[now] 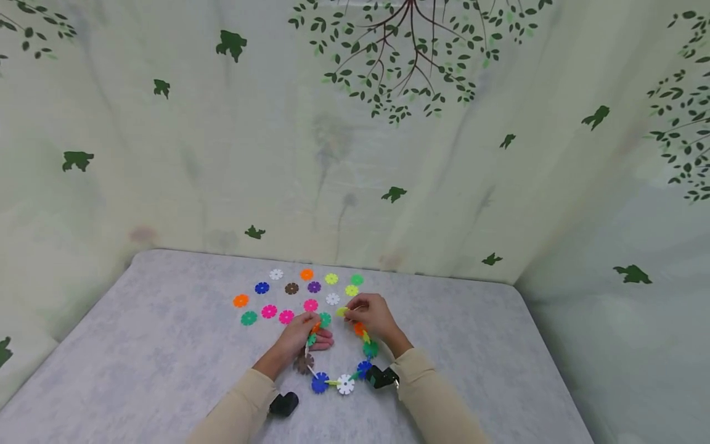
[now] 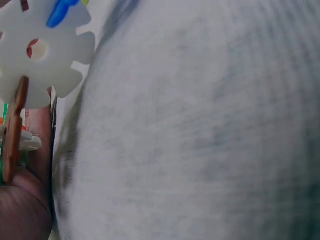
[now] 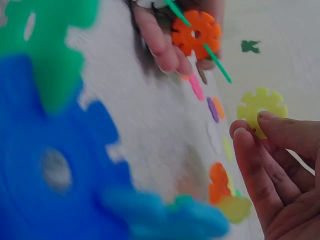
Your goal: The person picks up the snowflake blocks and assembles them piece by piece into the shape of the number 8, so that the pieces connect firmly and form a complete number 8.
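Head view, with both wrist views: my hands work apart, one at each side of a chain of slotted discs (image 1: 346, 385), the landmark for all positions. At the chain's left side, my left hand (image 1: 295, 336) grips it with thumb and fingers by an orange disc (image 3: 195, 34), into which a green disc (image 3: 218, 64) is slotted, edge-on in the right wrist view. At the chain's right side, my right hand (image 1: 374, 314) pinches a yellow disc (image 3: 262, 107) between thumb and fingers; whether this disc joins the chain I cannot tell. Along the chain's near curve lie a blue disc (image 1: 320, 383) and a white one. Left wrist view: a brown disc (image 2: 14, 135) of the chain, seen edge-on, is slotted into a white disc (image 2: 55, 70) close to the lens. Beyond the chain, loose discs (image 1: 269, 311) in pink, orange, purple and other colours lie scattered on the grey-white tabletop (image 1: 471, 357); farther behind it hangs a pale backdrop (image 1: 333, 160) printed with leafy branches
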Demonstrator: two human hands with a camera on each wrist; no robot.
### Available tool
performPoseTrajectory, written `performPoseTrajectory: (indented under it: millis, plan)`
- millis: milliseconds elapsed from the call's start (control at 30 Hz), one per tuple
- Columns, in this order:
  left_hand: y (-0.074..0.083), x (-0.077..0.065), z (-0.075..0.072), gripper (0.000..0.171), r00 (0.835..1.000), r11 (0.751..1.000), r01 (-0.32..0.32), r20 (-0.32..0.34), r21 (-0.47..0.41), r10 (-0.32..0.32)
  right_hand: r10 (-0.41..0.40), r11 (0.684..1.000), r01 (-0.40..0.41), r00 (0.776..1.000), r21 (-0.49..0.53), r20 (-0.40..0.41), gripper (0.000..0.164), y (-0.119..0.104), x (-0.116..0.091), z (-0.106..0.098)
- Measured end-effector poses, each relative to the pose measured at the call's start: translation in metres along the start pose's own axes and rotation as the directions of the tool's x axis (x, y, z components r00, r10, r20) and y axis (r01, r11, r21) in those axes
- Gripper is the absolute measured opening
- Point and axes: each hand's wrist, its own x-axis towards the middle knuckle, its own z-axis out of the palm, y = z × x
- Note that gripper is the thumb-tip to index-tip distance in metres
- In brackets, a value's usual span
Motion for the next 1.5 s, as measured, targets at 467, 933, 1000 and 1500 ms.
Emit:
performPoseTrajectory:
  millis: [467, 933, 1000, 1500]
  plan:
    - [0.001, 0.0, 0.003, 0.024, 1.0, 1.0, 0.01, -0.001, -0.011, -0.01, -0.023, 1.0, 0.023, 1.0, -0.002, -0.021, 0.006, -0.003, -0.007, 0.016]
    - [0.002, 0.002, 0.003, 0.024, 1.0, 1.0, -0.002, 0.01, -0.027, 0.002, -0.09, 0.996, 0.09, 0.993, -0.008, -0.078, 0.004, 0.005, -0.005, 0.022]
    - [0.002, 0.001, 0.003, 0.024, 1.0, 1.0, -0.007, 0.009, -0.029, 0.007, -0.097, 0.995, 0.095, 0.992, -0.025, -0.086, 0.004, 0.005, -0.004, 0.024]
    - [0.0, 0.004, 0.002, 0.02, 1.0, 1.0, -0.018, -0.005, 0.017, 0.018, -0.085, 0.984, 0.074, 0.995, -0.162, -0.061, 0.006, 0.002, -0.001, 0.026]
